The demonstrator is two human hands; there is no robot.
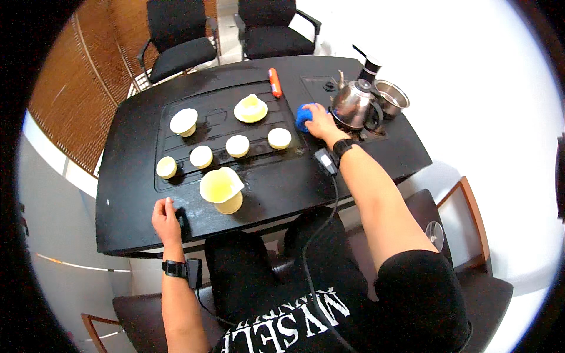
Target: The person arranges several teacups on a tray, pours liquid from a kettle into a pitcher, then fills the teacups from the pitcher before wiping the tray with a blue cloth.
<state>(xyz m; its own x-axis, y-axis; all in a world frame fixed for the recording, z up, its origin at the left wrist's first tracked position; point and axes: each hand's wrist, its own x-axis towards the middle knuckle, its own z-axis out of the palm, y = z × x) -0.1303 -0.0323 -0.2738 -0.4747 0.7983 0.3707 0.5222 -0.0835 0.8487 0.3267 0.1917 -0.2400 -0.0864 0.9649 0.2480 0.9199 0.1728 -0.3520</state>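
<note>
- On the black surface [282,188], right hand [321,125] presses blue cloth [303,115] beside steel kettle [353,104], grip clenched on it.
- Left hand [166,219] rests flat near yellow pitcher [222,189], bracing, grip released.

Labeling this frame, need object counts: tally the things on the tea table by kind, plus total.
Small cream cups: 4
Lidded bowl: 1
Cream dish with lid: 1
Pitcher: 1
Blue cloth: 1, under the right hand
Orange lighter-like stick: 1
Steel kettle: 1
Steel pot: 1
Total: 11
</note>
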